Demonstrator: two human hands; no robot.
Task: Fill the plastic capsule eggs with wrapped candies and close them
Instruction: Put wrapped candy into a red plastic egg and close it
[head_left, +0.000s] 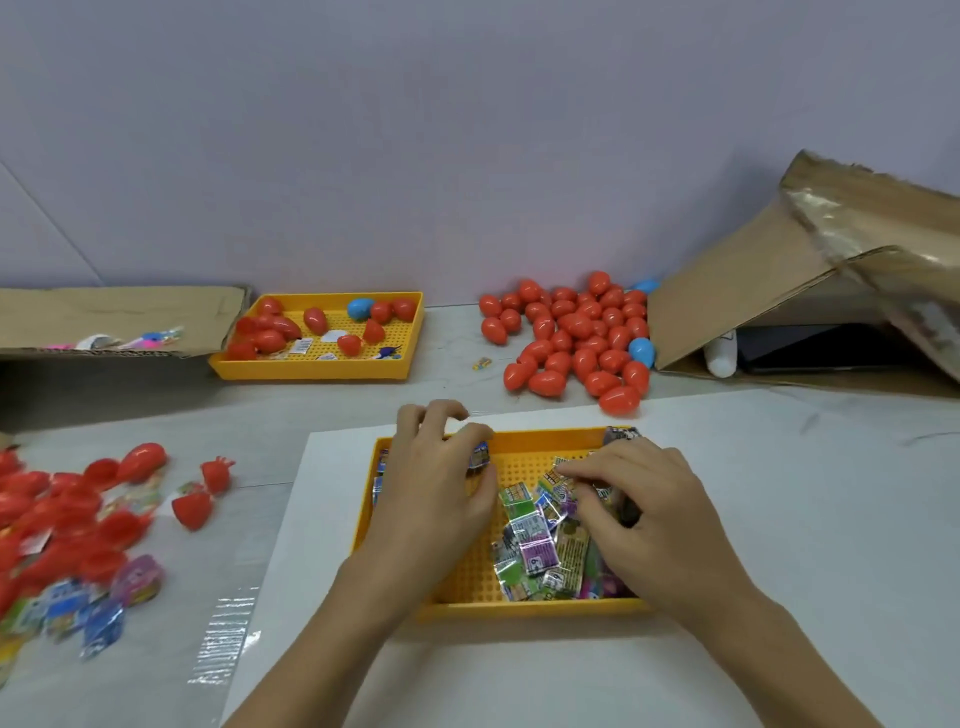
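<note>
Two yellow trays: the near tray (524, 444) at the table's front edge holds a heap of wrapped candies (540, 540). The left hand (441, 488) pinches one candy (479, 457); the right hand (649, 514), fingers curled, grips candies in the heap. About forty closed eggs (571, 338) lie near the back edge, two blue

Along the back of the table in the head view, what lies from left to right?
Flattened cardboard → far yellow tray holding red eggs and one blue → small stray candy → pile of closed red eggs → open cardboard box.
</note>
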